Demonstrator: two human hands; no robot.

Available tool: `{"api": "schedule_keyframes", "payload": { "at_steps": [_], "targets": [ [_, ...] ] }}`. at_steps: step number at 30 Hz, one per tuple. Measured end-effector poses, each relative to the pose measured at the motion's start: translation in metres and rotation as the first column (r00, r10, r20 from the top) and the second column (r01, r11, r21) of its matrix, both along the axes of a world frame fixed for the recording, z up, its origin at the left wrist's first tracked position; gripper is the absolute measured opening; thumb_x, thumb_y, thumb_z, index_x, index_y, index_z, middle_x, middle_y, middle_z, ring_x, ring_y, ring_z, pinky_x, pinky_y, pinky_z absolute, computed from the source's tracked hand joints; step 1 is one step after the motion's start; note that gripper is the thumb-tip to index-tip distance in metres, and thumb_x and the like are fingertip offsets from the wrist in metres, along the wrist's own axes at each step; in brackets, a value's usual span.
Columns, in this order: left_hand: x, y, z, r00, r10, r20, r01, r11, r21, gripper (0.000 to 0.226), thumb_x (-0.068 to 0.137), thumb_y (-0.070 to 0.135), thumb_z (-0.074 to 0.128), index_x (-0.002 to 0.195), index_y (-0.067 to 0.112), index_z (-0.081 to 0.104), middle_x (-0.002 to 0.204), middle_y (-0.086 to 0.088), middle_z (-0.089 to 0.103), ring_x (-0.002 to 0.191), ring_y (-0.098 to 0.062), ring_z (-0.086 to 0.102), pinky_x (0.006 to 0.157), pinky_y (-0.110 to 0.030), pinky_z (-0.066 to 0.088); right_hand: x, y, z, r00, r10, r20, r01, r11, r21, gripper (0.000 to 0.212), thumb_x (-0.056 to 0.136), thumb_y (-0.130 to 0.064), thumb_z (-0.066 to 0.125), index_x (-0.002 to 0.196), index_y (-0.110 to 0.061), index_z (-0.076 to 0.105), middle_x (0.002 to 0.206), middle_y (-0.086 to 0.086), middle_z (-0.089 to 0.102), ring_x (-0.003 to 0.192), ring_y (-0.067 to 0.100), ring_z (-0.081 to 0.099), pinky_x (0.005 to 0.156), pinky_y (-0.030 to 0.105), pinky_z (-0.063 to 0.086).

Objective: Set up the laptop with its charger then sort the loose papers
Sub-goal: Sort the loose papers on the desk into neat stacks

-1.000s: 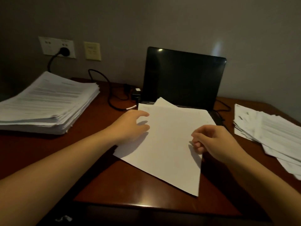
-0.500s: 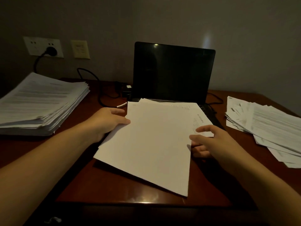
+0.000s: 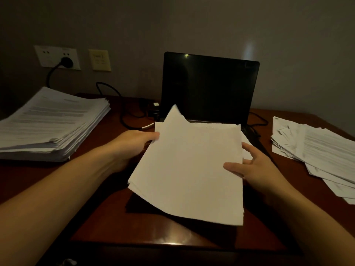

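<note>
A small bundle of white papers (image 3: 190, 167) is lifted off the desk in front of the open black laptop (image 3: 209, 87), whose screen is dark. My left hand (image 3: 132, 144) grips the bundle's upper left edge. My right hand (image 3: 255, 166) holds its right edge, thumb on top and fingers spread behind. One sheet's corner pokes up at the top. The charger cable (image 3: 123, 112) runs from a plug in the wall socket (image 3: 66, 62) to a black brick (image 3: 153, 112) beside the laptop's left side.
A tall neat stack of printed papers (image 3: 50, 123) sits at the desk's left. A fanned, loose pile of printed sheets (image 3: 315, 152) lies at the right. The dark wooden desk (image 3: 107, 212) has a front edge close below my arms.
The white sheets lay flat on the desk with my hands on them; both hands have since gathered them and lifted them into a tilted bundle.
</note>
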State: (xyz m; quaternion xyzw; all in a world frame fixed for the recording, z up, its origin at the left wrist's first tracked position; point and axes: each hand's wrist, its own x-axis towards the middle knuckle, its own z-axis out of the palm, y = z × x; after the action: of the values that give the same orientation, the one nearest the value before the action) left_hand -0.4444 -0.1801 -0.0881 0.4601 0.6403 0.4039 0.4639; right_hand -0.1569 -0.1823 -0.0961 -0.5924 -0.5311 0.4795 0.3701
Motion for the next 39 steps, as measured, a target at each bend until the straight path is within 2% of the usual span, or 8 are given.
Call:
{"api": "schedule_keyframes", "payload": {
  "at_steps": [5,11,17,22,26,30,34,39],
  "targets": [
    [0.003,0.001,-0.004,0.998,0.004,0.059,-0.005,1.000,0.015,0.017,0.096,0.018,0.064,0.092,0.003,0.072,0.096,-0.007,0.076,0.092,-0.024,0.071,0.077,-0.034,0.055,0.008,0.007,-0.012,0.994,-0.105,0.036,0.106,0.994,-0.007,0.065,0.090,-0.018,0.072,0.149,-0.023,0.044,0.139,0.008,0.059,0.113,0.030,0.065,0.089,0.043,0.059],
    [0.014,0.001,-0.008,0.991,0.007,0.136,-0.018,0.997,0.077,0.021,0.085,0.025,0.077,0.090,0.006,0.070,0.087,-0.009,0.077,0.075,-0.022,0.073,0.062,-0.030,0.055,0.005,0.003,-0.009,0.994,-0.070,-0.086,0.067,0.997,-0.039,0.037,0.092,-0.010,0.069,0.126,-0.013,0.057,0.118,0.003,0.068,0.100,0.021,0.067,0.068,0.022,0.056],
    [0.012,0.024,-0.011,0.935,-0.007,-0.354,0.115,0.951,0.286,0.026,0.100,0.031,0.059,0.092,0.015,0.077,0.088,-0.004,0.073,0.078,-0.022,0.068,0.062,-0.016,0.048,0.026,0.002,0.000,0.992,-0.121,0.040,0.120,0.992,0.031,0.031,0.092,-0.010,0.068,0.119,-0.016,0.052,0.103,0.001,0.063,0.089,0.020,0.062,0.057,0.022,0.048],
    [0.012,0.059,-0.005,0.538,-0.145,-0.831,0.445,0.886,0.133,0.035,0.107,0.028,0.043,0.136,0.018,0.059,0.141,0.002,0.055,0.130,-0.022,0.049,0.109,-0.042,0.040,0.042,-0.002,-0.011,0.968,-0.153,0.199,0.141,0.987,0.075,0.033,0.090,-0.017,0.072,0.117,-0.016,0.053,0.104,0.000,0.062,0.093,0.023,0.062,0.065,0.028,0.048],
    [0.014,0.068,-0.007,0.283,-0.244,-0.927,0.533,0.844,-0.060,0.027,0.107,0.034,0.036,0.119,0.022,0.057,0.116,0.003,0.060,0.108,-0.021,0.056,0.092,-0.041,0.039,0.049,-0.002,-0.017,0.953,-0.176,0.247,0.152,0.982,0.114,0.030,0.089,-0.016,0.072,0.114,-0.015,0.056,0.104,0.000,0.063,0.090,0.020,0.062,0.061,0.024,0.046],
    [0.011,0.054,-0.013,0.120,-0.029,-0.992,0.501,0.864,0.035,0.033,0.105,0.042,0.036,0.109,0.027,0.065,0.096,0.005,0.067,0.083,-0.013,0.059,0.077,-0.031,0.044,0.052,0.001,-0.019,0.954,-0.170,0.249,0.138,0.980,0.141,0.028,0.089,-0.018,0.072,0.112,-0.015,0.056,0.102,0.000,0.063,0.088,0.020,0.062,0.060,0.024,0.045],
    [0.007,0.046,-0.009,0.319,0.085,-0.944,0.349,0.915,0.201,0.043,0.098,0.054,0.049,0.128,0.025,0.061,0.105,0.004,0.064,0.088,-0.012,0.059,0.076,-0.029,0.053,0.047,0.006,-0.019,0.959,-0.155,0.239,0.117,0.979,0.166,0.026,0.089,-0.017,0.073,0.109,-0.017,0.057,0.098,-0.003,0.064,0.085,0.017,0.062,0.060,0.024,0.045],
    [0.001,0.055,-0.003,0.603,-0.138,-0.785,0.179,0.983,-0.035,0.068,0.082,0.056,0.073,0.133,0.017,0.052,0.123,-0.003,0.060,0.099,-0.017,0.059,0.081,-0.031,0.055,0.044,0.009,-0.020,0.957,-0.154,0.246,0.105,0.974,0.202,0.027,0.088,-0.015,0.073,0.109,-0.016,0.056,0.093,-0.010,0.060,0.082,0.011,0.058,0.060,0.022,0.042]
  ]
}}
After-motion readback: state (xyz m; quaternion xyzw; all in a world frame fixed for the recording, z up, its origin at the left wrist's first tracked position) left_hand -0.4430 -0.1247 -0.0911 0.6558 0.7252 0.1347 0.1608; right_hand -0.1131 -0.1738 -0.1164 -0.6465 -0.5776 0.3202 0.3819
